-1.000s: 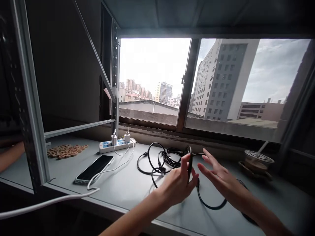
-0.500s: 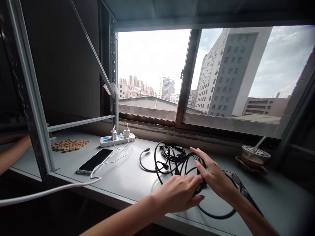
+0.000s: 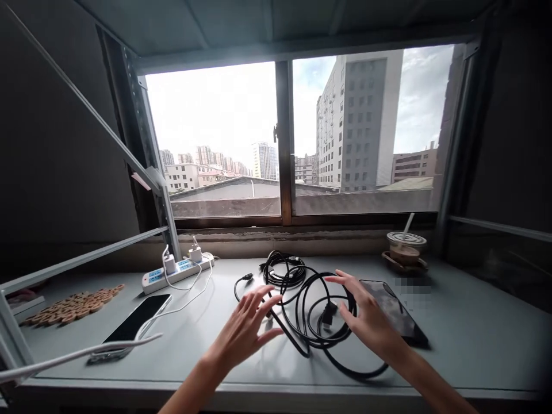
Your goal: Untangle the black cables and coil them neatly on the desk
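A wide grey table (image 3: 474, 345) runs along under the window (image 3: 284, 138), and nearly everything lies on its near half. In the middle sprawls a tangle of black cables (image 3: 310, 305), several loops overlapping, with a smaller coil lying towards the window side. To the right of the loops, just beside them, a dark tablet (image 3: 399, 316) lies flat. On the left a phone (image 3: 135, 319) rests face up with a white lead running to a white power strip (image 3: 176, 273) (two chargers are plugged into it). Farther left sits a wooden trivet (image 3: 71, 305); at the back right, a lidded drink cup (image 3: 405, 247) with a straw.

The right hand (image 3: 366, 316) lies on the right edge of the cable loops, fingers spread and curled over the strands, touching them but not clenched. The left hand (image 3: 248, 328) hovers just left of the loops, fingers splayed wide, gripping nothing.
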A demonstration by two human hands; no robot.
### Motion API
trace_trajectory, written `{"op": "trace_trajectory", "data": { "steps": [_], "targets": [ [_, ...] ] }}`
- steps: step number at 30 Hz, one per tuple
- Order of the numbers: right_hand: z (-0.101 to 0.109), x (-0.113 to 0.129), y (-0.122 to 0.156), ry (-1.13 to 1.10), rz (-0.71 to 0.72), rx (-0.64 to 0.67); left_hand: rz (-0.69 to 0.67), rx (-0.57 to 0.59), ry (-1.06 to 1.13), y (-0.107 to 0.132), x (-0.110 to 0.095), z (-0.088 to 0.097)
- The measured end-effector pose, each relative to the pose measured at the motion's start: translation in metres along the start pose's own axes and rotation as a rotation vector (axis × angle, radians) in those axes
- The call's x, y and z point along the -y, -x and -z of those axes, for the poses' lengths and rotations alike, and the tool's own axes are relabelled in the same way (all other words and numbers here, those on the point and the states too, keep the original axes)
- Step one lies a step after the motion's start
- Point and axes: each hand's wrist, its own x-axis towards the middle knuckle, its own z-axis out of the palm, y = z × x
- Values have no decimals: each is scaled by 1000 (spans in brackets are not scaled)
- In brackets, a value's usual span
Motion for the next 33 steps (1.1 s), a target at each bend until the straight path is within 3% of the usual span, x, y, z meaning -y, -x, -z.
{"op": "trace_trajectory", "data": {
  "steps": [4, 9, 12, 14, 18, 24, 26, 31, 33],
  "targets": [
    [0, 7, 3, -105, 147, -94, 178, -66, 75, -22, 2, -11],
    [9, 7, -1, -175, 399, -178, 647, -364, 615, -53, -1, -15],
    [14, 6, -13, -253, 399, -134, 869, -287, 918, -69, -3, -10],
    [17, 6, -23, -280, 413, -89, 899, -231, 991, -75, -1, -4],
    [26, 2, -45, -219, 483, -78, 842, -206, 834, -75, 16, 11],
    [24, -25, -64, -173, 379, -114, 818, -533, 353, -45, 45, 36],
    [17, -36, -64, -159, 349, -52, 812, -455, 330, -33, 51, 36],
    [3, -50, -62, -98, 277, 85, 783, 25, 564, -18, 56, 23],
    [3, -50, -62, -46, 264, 89, 751, 96, 592, -21, 54, 21]
  ]
}}
